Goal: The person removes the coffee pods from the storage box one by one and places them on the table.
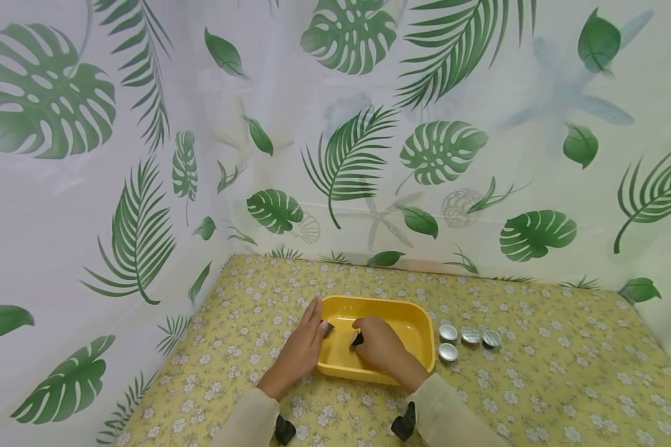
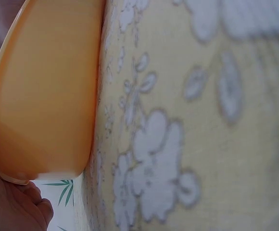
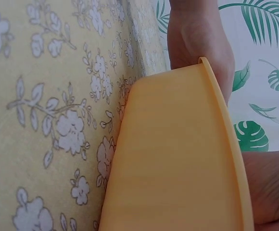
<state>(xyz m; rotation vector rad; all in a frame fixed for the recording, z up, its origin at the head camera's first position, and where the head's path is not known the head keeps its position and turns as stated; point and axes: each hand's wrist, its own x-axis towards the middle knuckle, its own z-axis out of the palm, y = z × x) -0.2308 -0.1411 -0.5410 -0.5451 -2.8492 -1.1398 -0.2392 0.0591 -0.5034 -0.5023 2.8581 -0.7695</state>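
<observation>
A yellow plastic tray (image 1: 419,310) stands on the floral cloth with both hands at it. My left hand (image 1: 299,347) holds its left end, fingers along the outside and thumb over the rim; in the left wrist view, curled fingers show past the tray's end. Against the inner left wall, by that thumb, is a small dark piece (image 1: 328,329). Reaching over the near rim, my right hand (image 1: 381,343) pinches another small dark piece (image 1: 358,339) inside the tray. The fingers partly cover both pieces, so their kind is unclear. The tray wall hides them in the wrist views.
Several small round silver-topped pieces sit right of the tray, including a dark-sided one (image 1: 491,338) and a near one (image 1: 448,352). Yellow floral cloth (image 1: 537,379) covers the surface. Leaf-printed white sheets (image 1: 324,248) rise at the back and left.
</observation>
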